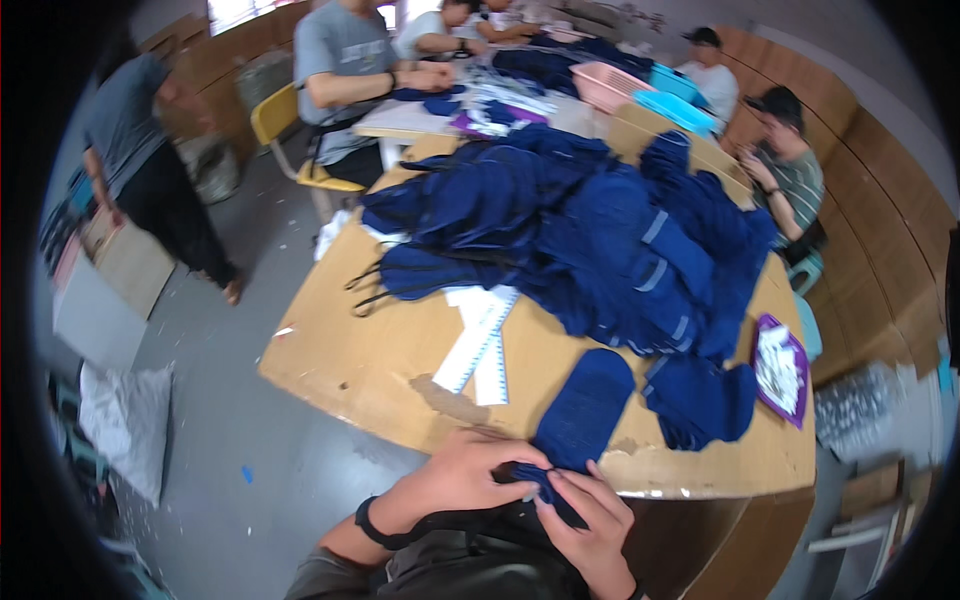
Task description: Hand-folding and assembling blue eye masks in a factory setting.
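Note:
A long navy cloth piece (584, 408) with a rounded far end lies over the table's near edge, its near end gathered between my hands. My left hand (478, 476) pinches the bunched cloth between thumb and fingers. From the other side, my right hand (588, 518) closes on the same fold, its fingertips almost touching the left ones. Whether something small sits inside the fold is hidden. Just right of it lies a folded navy cloth piece (702, 402). White strips (478, 345) with blue markings cross each other on the table to the left.
A big heap of navy cloth pieces (590, 220), some with grey bands, covers the table's (330, 330) far half. A purple tray (800, 385) of white labels lies at the right edge. Behind are a pink basket (608, 84) and a cardboard box (650, 135). Several people work around.

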{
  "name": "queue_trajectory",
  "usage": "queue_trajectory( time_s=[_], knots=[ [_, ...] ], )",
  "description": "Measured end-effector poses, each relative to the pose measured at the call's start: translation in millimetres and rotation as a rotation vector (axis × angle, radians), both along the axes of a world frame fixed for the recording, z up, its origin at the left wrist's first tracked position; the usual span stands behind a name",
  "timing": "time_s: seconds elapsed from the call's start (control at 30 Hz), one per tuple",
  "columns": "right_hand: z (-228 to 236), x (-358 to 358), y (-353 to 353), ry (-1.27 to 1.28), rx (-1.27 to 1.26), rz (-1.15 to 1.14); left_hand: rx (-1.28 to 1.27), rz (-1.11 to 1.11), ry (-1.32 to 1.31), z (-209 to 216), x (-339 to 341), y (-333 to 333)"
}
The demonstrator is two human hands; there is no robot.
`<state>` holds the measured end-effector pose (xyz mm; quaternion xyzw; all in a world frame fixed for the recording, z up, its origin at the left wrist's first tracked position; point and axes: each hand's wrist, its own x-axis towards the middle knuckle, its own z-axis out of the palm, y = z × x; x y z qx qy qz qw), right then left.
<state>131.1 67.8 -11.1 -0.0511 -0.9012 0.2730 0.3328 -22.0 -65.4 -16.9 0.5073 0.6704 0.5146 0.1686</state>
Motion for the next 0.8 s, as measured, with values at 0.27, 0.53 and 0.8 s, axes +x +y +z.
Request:
queue_trajectory(
  time_s=[0.27,0.53,0.8],
  knots=[
    [-18,1,1,0.08,-0.107,-0.114,-0.041,0.212,0.168,8,18,8],
    [-13,4,3,0.089,-0.045,-0.291,0.035,0.169,0.178,7,20,13],
    [-5,10,4,0.044,-0.069,-0.354,0.024,0.116,0.048,-2,18,11]
  ],
)
